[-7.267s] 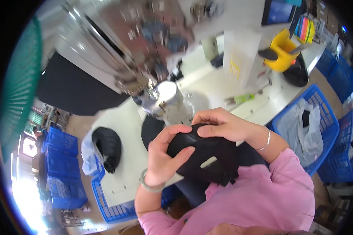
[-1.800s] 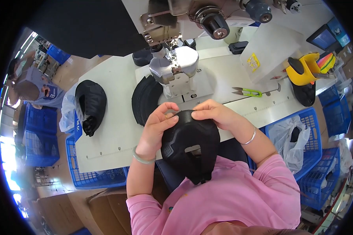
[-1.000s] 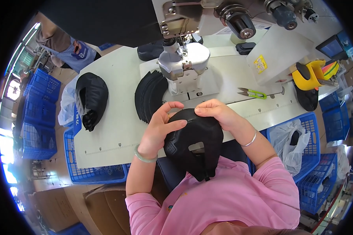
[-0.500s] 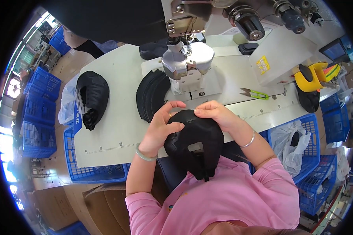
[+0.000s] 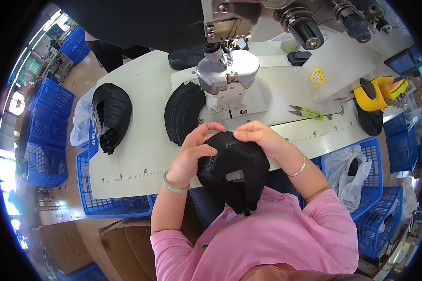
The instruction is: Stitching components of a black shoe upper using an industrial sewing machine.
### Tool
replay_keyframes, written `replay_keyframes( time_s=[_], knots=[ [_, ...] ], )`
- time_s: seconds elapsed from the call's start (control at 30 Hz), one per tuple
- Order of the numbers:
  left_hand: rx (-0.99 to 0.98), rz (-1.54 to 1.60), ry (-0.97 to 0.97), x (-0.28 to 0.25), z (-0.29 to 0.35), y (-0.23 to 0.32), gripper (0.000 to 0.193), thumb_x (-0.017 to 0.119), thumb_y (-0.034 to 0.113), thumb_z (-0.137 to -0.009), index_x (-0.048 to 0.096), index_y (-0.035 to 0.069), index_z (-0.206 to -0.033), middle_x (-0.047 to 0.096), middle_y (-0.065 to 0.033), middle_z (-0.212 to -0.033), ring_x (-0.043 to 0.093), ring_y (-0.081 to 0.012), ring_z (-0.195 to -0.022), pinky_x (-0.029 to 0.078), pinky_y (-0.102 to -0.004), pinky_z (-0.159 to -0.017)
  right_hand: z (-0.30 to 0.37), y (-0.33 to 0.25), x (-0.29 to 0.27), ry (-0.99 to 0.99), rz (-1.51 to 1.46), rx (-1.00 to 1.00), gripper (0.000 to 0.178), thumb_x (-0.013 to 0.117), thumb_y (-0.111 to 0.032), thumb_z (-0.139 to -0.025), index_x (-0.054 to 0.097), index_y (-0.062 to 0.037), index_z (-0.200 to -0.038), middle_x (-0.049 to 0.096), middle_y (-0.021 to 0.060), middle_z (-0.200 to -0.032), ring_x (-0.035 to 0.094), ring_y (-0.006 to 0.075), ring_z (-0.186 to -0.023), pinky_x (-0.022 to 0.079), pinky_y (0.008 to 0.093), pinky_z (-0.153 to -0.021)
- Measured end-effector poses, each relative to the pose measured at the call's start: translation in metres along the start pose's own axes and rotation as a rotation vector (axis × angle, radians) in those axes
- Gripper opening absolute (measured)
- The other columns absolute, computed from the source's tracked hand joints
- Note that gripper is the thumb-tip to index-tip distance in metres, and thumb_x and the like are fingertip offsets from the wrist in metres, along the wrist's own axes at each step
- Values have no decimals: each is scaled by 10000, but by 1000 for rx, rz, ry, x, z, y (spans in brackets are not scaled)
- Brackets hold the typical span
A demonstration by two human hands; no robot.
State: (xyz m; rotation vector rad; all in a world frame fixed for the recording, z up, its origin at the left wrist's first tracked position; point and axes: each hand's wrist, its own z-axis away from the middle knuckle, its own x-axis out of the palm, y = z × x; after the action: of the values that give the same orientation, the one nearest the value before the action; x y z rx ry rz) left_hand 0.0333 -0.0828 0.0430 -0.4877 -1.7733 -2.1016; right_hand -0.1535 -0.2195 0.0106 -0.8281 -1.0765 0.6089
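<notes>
A black shoe upper is between my hands, close to my body at the table's front edge, its opening facing me. My left hand grips its left far side, thumb on top and index finger curved along the far rim. On the far right rim, my right hand pinches the edge with the thumb on top; its other fingers are partly hidden. Just beyond stands a post-bed sewing machine. A fanned stack of curved black pieces lies beside the machine's post, to its left.
More black uppers lie nested at the table's left. Green-handled thread snips rest on the right, near a yellow holder. Blue crates flank the table, and a plastic bag fills the right one. A cardboard box stands lower left.
My hands keep the same hold on the upper, with the left thumb shifted very slightly. The view has moved a little. Behind the table at upper left, another person has changed position.
</notes>
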Motion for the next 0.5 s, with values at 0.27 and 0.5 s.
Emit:
replay_keyframes(
  time_s=[0.27, 0.5],
  knots=[
    [-17, -107, 60, 5, 4, 1, 478, 596, -49, -772, 478, -16, -1234, 679, -90, -989, 653, -122, -879, 496, -227, -808, -2, 1, 4, 14, -11, 4, 280, 640, -251, -958, 701, 21, -973, 698, 49, -864, 637, 85, -725, 517, 236, -655],
    [-5, -155, 104, 6, 6, 0, 478, 605, -70, -761, 459, -1, -1211, 679, -77, -932, 632, -109, -824, 491, -223, -758, -3, 1, 7, 16, 24, 12, 296, 673, -266, -936, 703, 25, -981, 700, 50, -865, 638, 91, -729, 516, 244, -659]
  ],
)
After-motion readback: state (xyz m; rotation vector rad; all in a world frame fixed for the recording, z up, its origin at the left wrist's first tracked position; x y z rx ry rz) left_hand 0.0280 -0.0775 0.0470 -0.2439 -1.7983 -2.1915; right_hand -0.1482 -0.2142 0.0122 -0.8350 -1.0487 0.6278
